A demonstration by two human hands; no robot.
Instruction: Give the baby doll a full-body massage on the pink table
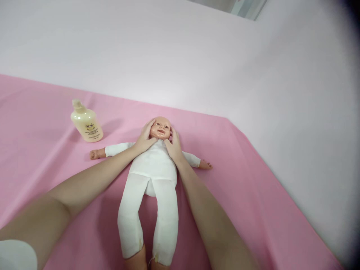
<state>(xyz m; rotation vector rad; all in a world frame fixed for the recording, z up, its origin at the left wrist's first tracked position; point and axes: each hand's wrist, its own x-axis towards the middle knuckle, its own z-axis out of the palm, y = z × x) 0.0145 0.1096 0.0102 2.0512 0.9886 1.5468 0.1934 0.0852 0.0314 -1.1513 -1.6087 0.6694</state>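
A baby doll point(154, 161) with a white cloth body lies on its back, arms spread out to both sides. Its hard plastic head point(161, 126) points away from me. My left hand point(145, 138) cups the left side of the head, fingers along the cheek and temple, thumb near the chin. Against the opposite cheek, my right hand point(174, 144) curves the same way, its thumb under the jaw. Between them the two hands hold the head; some fingertips are hidden behind it. The doll's feet run out of view at the bottom.
A pale yellow pump bottle point(87, 125) with a printed label stands left of the doll, beyond its outstretched arm. Pink cloth point(225, 176) covers the surface, with its edge along the back and right. A white wall point(140, 52) rises behind.
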